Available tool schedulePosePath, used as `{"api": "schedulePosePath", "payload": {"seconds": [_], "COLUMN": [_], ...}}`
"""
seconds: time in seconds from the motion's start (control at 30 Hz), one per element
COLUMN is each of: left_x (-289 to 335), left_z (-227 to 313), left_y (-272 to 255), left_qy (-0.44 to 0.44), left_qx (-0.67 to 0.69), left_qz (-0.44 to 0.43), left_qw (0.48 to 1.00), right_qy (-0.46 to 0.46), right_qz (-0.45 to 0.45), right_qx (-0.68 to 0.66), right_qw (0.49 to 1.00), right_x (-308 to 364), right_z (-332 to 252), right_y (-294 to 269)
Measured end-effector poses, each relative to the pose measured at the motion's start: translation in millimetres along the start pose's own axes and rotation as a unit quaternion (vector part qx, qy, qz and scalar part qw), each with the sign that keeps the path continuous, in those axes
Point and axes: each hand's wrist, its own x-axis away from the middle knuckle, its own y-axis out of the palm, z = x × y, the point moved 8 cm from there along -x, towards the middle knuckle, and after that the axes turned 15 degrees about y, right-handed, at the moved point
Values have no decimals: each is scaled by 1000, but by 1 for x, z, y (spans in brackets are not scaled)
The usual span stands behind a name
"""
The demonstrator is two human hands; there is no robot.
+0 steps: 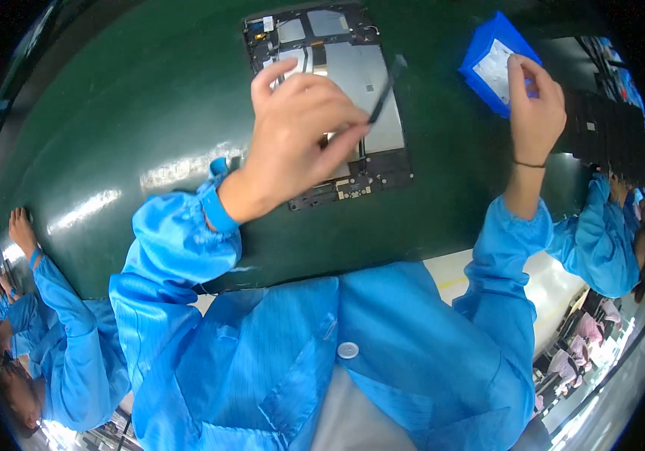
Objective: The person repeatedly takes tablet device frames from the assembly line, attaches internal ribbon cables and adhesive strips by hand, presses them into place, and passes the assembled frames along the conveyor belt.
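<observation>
On the green bench lies an opened flat electronic device [386,128], with a black frame, silver-grey panels and small boards at both ends. Over its middle is my left hand [300,135], thumb and forefinger pinched on a slim dark tool [387,89]. This tool is smeared by motion, so its exact kind does not show; it points up and to the right. My right hand [536,109] is at the near right edge of a blue bin [478,46] holding white pieces. Its thumb and fingertips are pressed together; whatever is between them is too small to make out.
The green bench top [149,98] extends left and beneath the device. Dark flat panels [608,131] lie to the right of the bin. Co-workers in blue sit close on both sides; one person's hand [23,231] rests on the bench at the far left.
</observation>
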Motion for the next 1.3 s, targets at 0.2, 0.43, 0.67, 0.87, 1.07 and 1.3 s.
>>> {"api": "schedulePosePath", "payload": {"seconds": [0.2, 0.43, 0.67, 0.87, 1.07, 1.3], "left_x": [9, 8, 12, 15, 16, 15], "left_z": [-24, -27, -28, -32, -32, -38], "left_y": [13, 16, 16, 16, 16, 18], "left_qy": [-74, -64, -76, -98, -101, -140], "left_qx": [-9, 12, 5, 15, 18, 46], "left_qz": [-53, -32, -52, -59, -58, -73], "left_qw": [996, 997, 996, 993, 993, 986], "right_qy": [-161, -191, -199, -188, -181, -161], "right_qz": [7, -13, -286, -293, -284, -294], "right_qx": [256, 39, -154, -155, -159, -168], "right_qw": [953, 981, 925, 924, 928, 927], "right_x": [-9, 18, 152, 152, 151, 148], "right_z": [30, -31, -114, -115, -115, -114], "right_y": [27, -4, 15, 19, 20, 21]}}
